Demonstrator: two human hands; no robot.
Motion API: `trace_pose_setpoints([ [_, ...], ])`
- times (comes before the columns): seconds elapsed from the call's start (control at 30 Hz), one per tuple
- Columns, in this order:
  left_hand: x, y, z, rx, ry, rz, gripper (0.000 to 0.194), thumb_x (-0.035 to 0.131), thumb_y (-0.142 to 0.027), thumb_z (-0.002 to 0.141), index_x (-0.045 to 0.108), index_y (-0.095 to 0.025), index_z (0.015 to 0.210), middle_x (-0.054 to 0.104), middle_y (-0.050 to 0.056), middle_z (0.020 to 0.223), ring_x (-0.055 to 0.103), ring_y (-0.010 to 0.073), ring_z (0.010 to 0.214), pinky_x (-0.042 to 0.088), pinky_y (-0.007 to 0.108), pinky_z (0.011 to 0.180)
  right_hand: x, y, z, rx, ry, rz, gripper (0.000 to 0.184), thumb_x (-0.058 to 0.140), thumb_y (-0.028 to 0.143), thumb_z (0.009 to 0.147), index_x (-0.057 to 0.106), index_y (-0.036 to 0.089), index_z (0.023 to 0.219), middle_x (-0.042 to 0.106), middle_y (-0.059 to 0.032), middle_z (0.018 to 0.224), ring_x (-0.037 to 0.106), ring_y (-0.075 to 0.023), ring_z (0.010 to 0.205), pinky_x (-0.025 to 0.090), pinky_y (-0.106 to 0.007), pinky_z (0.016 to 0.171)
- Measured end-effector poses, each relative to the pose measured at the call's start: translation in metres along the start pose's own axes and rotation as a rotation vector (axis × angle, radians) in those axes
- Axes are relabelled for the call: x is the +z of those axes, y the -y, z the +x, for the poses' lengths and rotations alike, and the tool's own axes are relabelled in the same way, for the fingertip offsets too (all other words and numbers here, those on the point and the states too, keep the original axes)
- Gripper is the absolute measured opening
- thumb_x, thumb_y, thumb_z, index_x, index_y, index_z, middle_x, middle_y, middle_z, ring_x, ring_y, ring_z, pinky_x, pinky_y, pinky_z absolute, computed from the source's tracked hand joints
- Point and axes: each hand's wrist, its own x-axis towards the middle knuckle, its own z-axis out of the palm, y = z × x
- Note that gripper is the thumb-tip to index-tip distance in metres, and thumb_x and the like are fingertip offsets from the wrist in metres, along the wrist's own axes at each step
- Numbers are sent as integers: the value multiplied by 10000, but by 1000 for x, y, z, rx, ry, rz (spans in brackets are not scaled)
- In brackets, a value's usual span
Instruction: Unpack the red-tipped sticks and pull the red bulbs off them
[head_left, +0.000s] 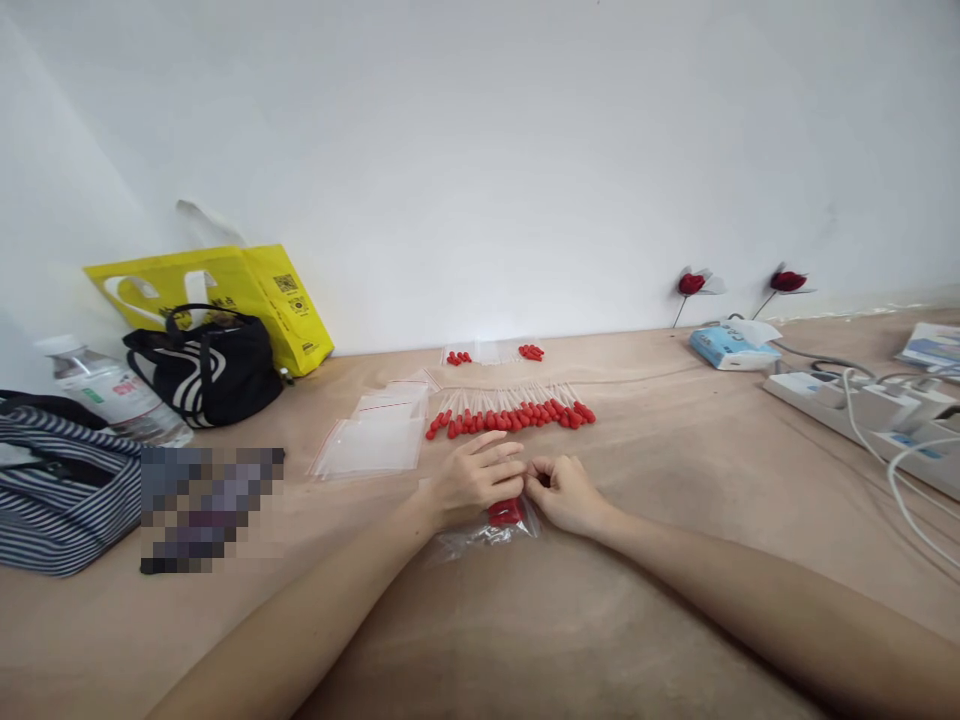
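Observation:
A small clear plastic bag (487,540) with red-tipped pieces (505,512) inside lies on the table before me. From above, my left hand (476,478) reaches over the bag's upper part, outer fingers extended, index finger bent down at its edge; the thumb is hidden. My right hand (566,495) is closed in a pinch at the bag's upper right edge, its fingertips close to those of the left. Just beyond the hands, a row of white sticks with red tips (517,412) lies side by side. Flat empty zip bags (375,435) are stacked to its left.
Bags holding red-tipped pieces (531,352) lie by the wall. Left stand a yellow bag (292,310), a black pouch (225,365), a bottle (112,390) and a striped bag (67,490). Right are a tissue pack (735,348), a power strip (862,420) with cables, and two red flowers (691,284).

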Motion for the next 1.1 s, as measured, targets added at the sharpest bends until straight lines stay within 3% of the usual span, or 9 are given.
trace_pose_setpoints([
  [0.17, -1, 0, 2, -47, 96, -54, 207, 413, -115, 844, 572, -196, 739, 650, -29, 911, 512, 148, 1045, 321, 403, 998, -1, 7, 1, 41, 2, -42, 217, 425, 204, 715, 488, 175, 509, 491, 58, 474, 390, -71, 471, 307, -211, 594],
  [0.33, -4, 5, 0, -85, 128, -111, 209, 407, -125, 847, 577, -213, 764, 651, -35, 939, 505, 166, 1068, 285, 443, 1008, -6, 10, 2, 162, -43, -40, 208, 452, 216, 709, 527, 183, 517, 546, 34, 504, 448, -91, 514, 303, -212, 562],
  [0.43, -6, 4, -3, -207, 156, -180, 201, 399, -131, 847, 581, -213, 832, 616, -3, 1058, 461, 192, 1127, 278, 468, 1004, -7, 7, 2, 140, -27, -47, 233, 455, 250, 738, 541, 188, 530, 560, 31, 514, 463, -92, 514, 303, -218, 564],
  [0.53, -10, -6, -6, -472, 204, -319, 200, 444, -223, 838, 539, -179, 1008, 546, 76, 1173, 447, 208, 1141, 345, 431, 973, -8, 1, 0, 67, -77, -37, 169, 485, 305, 751, 563, 194, 650, 577, 30, 573, 468, -92, 515, 307, -226, 566],
  [0.63, -17, -19, -12, -641, 289, -489, 440, 488, -356, 807, 418, -139, 1183, 493, 128, 1225, 446, 222, 1141, 396, 407, 938, -11, -8, -2, -69, -111, -55, 91, 566, 278, 703, 570, 192, 732, 578, 20, 631, 491, -112, 598, 321, -243, 607],
  [0.73, -21, -27, -19, -687, 345, -598, 566, 512, -401, 780, 335, -144, 1252, 414, 137, 1297, 404, 234, 1180, 382, 413, 952, -16, -14, -3, -299, -49, -146, 78, 582, 272, 717, 621, 207, 733, 594, -12, 743, 489, -147, 745, 316, -287, 690],
  [0.83, -21, -27, -24, -702, 320, -656, 576, 536, -365, 768, 317, -163, 1261, 424, 125, 1291, 420, 229, 1167, 387, 402, 947, -20, -14, -5, -468, 4, -283, 152, 533, 271, 776, 647, 262, 877, 596, -27, 903, 465, -169, 850, 285, -334, 752],
  [0.97, -18, -24, -24, -668, 280, -675, 571, 545, -329, 765, 309, -191, 1266, 445, 109, 1272, 438, 221, 1150, 394, 387, 936, -24, -11, -4, -619, 27, -399, 214, 475, 303, 820, 626, 260, 967, 572, -30, 1058, 437, -186, 963, 243, -369, 826],
  [1.1, -17, -22, -24, -635, 263, -678, 581, 552, -316, 760, 302, -203, 1272, 459, 102, 1258, 457, 217, 1129, 403, 379, 926, -27, -13, 1, -711, 64, -431, 240, 439, 310, 839, 628, 242, 970, 600, -41, 1020, 447, -186, 957, 233, -375, 837],
])
